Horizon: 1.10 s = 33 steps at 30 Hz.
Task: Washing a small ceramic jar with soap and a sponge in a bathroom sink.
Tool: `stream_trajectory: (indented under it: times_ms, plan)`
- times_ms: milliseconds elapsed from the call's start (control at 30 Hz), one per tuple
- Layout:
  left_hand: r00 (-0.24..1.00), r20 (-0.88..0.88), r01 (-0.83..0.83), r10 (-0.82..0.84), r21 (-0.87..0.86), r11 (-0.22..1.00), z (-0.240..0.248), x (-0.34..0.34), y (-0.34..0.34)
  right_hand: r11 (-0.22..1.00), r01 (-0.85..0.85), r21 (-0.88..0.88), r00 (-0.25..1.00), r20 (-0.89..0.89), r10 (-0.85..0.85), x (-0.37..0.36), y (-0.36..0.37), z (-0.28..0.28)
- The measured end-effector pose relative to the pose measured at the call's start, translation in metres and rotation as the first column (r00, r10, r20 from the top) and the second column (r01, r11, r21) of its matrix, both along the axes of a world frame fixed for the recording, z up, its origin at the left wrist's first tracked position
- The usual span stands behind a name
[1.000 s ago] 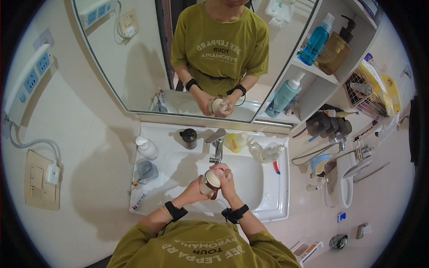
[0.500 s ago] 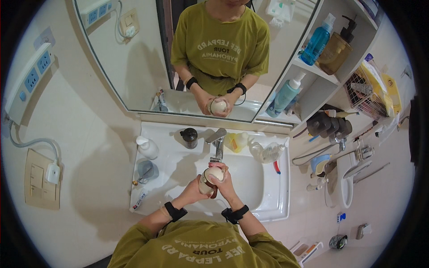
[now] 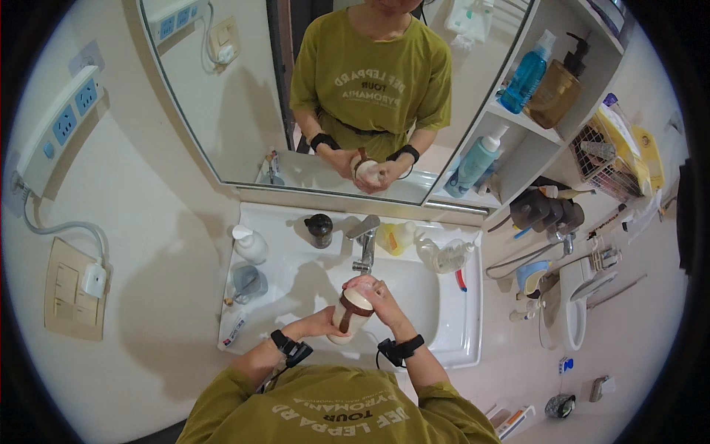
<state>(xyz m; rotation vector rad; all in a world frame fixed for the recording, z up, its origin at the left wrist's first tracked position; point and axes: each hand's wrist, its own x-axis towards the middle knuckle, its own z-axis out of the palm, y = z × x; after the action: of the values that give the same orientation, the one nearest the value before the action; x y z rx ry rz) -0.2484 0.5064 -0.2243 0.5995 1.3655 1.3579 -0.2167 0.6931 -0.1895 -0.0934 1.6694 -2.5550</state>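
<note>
I hold a cream-coloured cup (image 3: 358,300) with a brown band and brown strap, tilted over the white sink. My left hand (image 3: 319,324) is wrapped round its lower side. My right hand (image 3: 381,302) is closed about its upper end, close below the chrome faucet (image 3: 364,244). Something pinkish (image 3: 359,282) shows at that end; whether it is a cloth, a sponge or fingers I cannot tell. The mirror (image 3: 244,111) reflects both hands on the cup.
Along the sink rim (image 3: 296,211) stand a white pump bottle (image 3: 250,245), a dark bottle (image 3: 319,230), a yellow bottle (image 3: 396,237) and a clear bottle (image 3: 452,257). A clear tumbler (image 3: 249,283) and a toothpaste tube (image 3: 234,330) are at left. Shelves (image 3: 529,126) hold more bottles.
The cup has turned in my hands, so its brown band and strap now face up. My right hand has shifted slightly right along its upper end. The view has shifted slightly.
</note>
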Motion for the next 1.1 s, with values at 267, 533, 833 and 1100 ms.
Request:
stream_trajectory:
  times_ms: [267, 533, 833, 1100]
  plan:
    - [0.735, -0.665, -0.381, 0.132, -0.245, 0.891, 0.003, 0.0, -0.041, 0.944, 0.289, -0.157, 0.927, 0.294, -0.234, -0.028, -0.002, -0.008]
    - [0.708, -0.689, -0.47, 0.155, -0.296, 0.831, -0.01, 0.005, -0.061, 0.576, 0.04, -0.817, 0.87, 0.312, 0.382, -0.12, 0.021, -0.051]
    - [0.731, -0.618, -0.539, 0.29, -0.263, 0.8, -0.054, 0.007, -0.07, 0.939, 0.168, -0.301, 0.95, 0.304, -0.073, -0.051, 0.027, -0.02]
    - [0.747, -0.611, -0.504, 0.264, -0.259, 0.824, -0.046, 0.0, -0.058, 0.751, 0.422, -0.509, 0.772, 0.636, -0.002, -0.041, 0.01, -0.167]
